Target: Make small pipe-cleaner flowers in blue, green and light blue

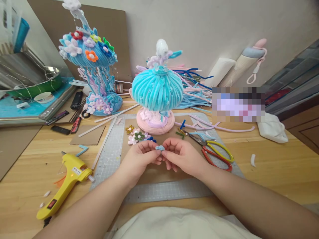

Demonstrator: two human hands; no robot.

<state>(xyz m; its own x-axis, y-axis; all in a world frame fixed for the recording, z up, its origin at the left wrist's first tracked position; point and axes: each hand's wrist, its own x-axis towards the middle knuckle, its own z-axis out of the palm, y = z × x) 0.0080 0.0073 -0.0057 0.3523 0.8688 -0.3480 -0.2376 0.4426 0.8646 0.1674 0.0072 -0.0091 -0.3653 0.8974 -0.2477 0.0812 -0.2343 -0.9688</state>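
Observation:
Between my two hands is a small light blue fuzzy piece [159,148], pinched from both sides. My left hand [142,156] has its thumb and fingertips on the left side of it, and my right hand [180,154] grips its right side. Just behind my left hand lies a cluster of small fuzzy flowers, among them a gold one [130,129] and a green one [139,136]. Straight ahead stands a turquoise fuzzy lamp-like dome [158,89] over a round pink base [156,127].
A yellow glue gun [72,172] lies at the left. Scissors [216,149] with yellow and red handles lie right of my right hand. A blue flowered model [89,54] stands at the back left. Pipe cleaners [196,99] are piled behind the dome.

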